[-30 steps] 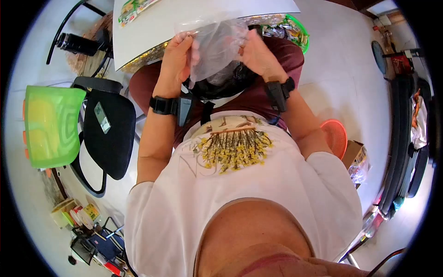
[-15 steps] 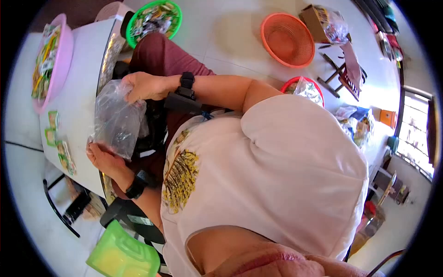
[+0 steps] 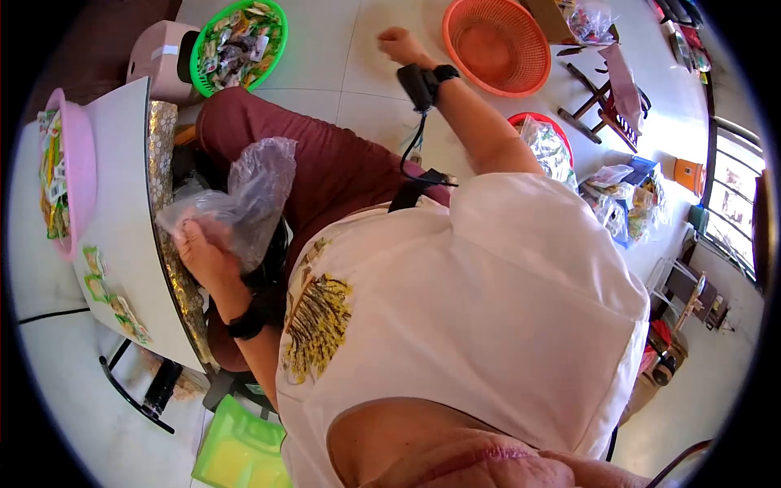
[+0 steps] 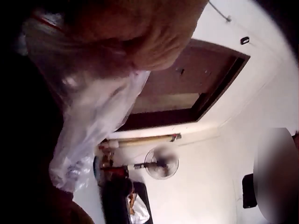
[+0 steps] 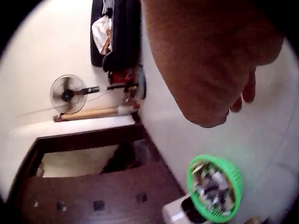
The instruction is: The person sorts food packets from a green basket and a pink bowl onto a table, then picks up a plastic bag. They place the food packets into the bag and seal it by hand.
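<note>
A clear plastic bag (image 3: 259, 191) hangs crumpled over the person's lap, its mouth edge gripped by the left hand (image 3: 207, 248) beside the table edge. Thin film covers part of those fingers. From the left wrist, the same bag (image 4: 88, 112) droops below the hand (image 4: 135, 32). Out to the side, the right hand (image 3: 403, 46) is held over the floor, between the green basket (image 3: 240, 49) of small packets and the orange basket (image 3: 496, 49). Its fingers curl loosely with nothing in them, as the right wrist view of the hand (image 5: 215, 60) also shows.
On the white table (image 3: 122, 203) stand a pink basin (image 3: 77, 175) of packets and several flat green packets (image 3: 96, 286). A red basket (image 3: 561, 134) holding clear plastic sits on the floor behind the right arm. A green-backed chair (image 3: 244, 447) is at the left.
The person has turned toward the right side. The right hand has let go of the bag and swung out over the floor; the left keeps its hold, and the bag has crumpled.
</note>
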### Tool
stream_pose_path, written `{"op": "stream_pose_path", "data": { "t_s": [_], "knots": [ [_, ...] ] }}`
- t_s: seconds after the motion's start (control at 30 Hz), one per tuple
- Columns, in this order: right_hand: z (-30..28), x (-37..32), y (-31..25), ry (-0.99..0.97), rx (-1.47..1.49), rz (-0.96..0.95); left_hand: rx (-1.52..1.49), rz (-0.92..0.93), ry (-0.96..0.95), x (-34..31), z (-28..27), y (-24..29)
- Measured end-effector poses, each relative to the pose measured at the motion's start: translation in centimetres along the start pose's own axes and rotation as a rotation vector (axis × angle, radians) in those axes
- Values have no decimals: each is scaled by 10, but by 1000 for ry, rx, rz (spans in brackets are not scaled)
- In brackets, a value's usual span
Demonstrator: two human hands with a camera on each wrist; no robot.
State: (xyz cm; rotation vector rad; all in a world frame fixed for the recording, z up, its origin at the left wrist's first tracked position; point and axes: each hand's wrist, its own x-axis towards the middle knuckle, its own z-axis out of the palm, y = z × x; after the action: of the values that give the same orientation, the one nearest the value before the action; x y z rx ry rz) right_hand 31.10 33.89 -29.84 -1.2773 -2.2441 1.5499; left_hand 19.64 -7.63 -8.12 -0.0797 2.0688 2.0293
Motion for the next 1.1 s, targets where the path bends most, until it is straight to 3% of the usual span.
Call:
{"op": "stream_pose_path", "data": {
  "t_s": [0.03, 0.1, 0.13, 0.17, 0.2, 0.27, 0.3, 0.4, 0.47, 0.53, 0.73, 0.83, 0.87, 1.0, 1.03, 1.1],
  "knots": [
    [-12, 6, 30, 96, -263, -70, 90, -5, -176, 5, -3, -8],
    [-37, 9, 74, 39, -329, 170, 161, -15, -248, 5, 20, -15],
    [-52, -7, 69, -10, -195, 378, 196, -21, -281, 3, 32, -16],
    [-52, 2, 110, 74, -390, 266, 208, -69, -358, 1, 39, -14],
    [-59, -4, 112, 83, -561, 283, 222, -116, -435, -1, 47, -12],
    [-66, -8, 129, 182, -607, 414, 289, -128, -465, 5, 55, -27],
    [-69, -5, 144, 160, -631, 428, 293, -6, -555, 9, 56, -30],
    [-71, -8, 169, 173, -689, 471, 200, -234, -492, 9, 61, -27],
    [-68, -6, 182, 127, -749, 453, 301, -151, -514, 12, 63, -26],
    [-74, 6, 198, -96, -669, 483, 369, -99, -513, 15, 65, -26],
    [-39, -1, 171, -94, -774, 570, 367, -86, -477, 14, 68, -29],
    [5, 4, 215, -207, -714, 366, 376, -81, -481, 16, 68, -29],
    [18, -8, 177, -239, -719, 436, 376, -81, -484, 15, 67, -29],
    [72, -37, 158, -307, -738, 207, 372, -58, -496, 17, 65, -30],
    [90, -33, 171, -369, -690, 275, 370, -46, -504, 17, 64, -30],
    [101, -41, 170, -572, -678, 116, 317, -126, -487, 15, 62, -31]
  ]
}}
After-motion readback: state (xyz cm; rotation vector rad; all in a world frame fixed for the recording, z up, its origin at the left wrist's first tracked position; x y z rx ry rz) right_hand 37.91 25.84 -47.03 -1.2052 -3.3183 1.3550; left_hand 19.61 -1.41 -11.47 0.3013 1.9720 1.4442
